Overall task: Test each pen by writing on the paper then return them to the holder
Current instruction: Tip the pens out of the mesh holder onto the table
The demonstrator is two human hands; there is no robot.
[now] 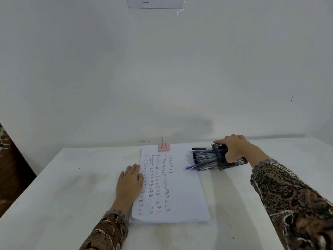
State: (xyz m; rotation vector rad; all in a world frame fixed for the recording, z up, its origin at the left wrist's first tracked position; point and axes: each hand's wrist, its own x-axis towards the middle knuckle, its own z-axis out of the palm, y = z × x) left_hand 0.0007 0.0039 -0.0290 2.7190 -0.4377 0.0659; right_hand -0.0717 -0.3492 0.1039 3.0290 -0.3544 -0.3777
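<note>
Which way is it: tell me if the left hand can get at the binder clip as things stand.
Probably yes. The left hand lies flat on the paper's left edge, holding nothing, and only bare paper lies between it and the binder clip at the top edge.

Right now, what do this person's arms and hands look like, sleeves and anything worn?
Both arms wear long sleeves in a busy brown, black and cream swirling print. Each sleeve ends at the wrist in a narrow grey lacy cuff. The left hand and right hand are bare: no gloves, and no rings, watch or bracelets show from this view.
</note>
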